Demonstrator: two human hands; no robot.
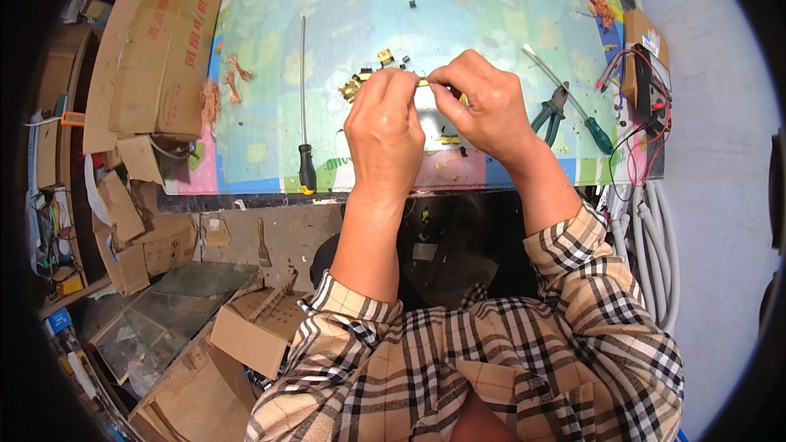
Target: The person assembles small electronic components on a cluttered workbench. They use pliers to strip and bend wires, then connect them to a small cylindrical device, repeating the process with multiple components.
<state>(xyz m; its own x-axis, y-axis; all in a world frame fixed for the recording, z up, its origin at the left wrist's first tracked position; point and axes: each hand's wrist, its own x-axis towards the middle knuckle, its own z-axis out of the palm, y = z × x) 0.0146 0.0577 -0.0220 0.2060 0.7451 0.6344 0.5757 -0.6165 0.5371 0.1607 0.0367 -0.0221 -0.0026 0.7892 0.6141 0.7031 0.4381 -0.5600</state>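
Note:
My left hand (383,119) and my right hand (487,102) meet over the table, fingers closed in a pinch. Between their fingertips shows a small yellow piece (422,82), mostly hidden by the fingers, so its kind is unclear. The left fingers grip one end and the right thumb and forefinger pinch the other. Just beyond the left hand lie small yellow-and-black parts (350,90) and a brass-coloured block (386,56). Under the right hand, a flat yellow scrap (448,140) rests on the table cover.
A long black-handled screwdriver (306,168) lies left of my hands. Pliers (550,115) and a green-handled screwdriver (599,137) lie to the right, near a multimeter (652,98) with leads. Copper wire bundles (210,105) lie by a cardboard box (160,49) on the table cover (270,115).

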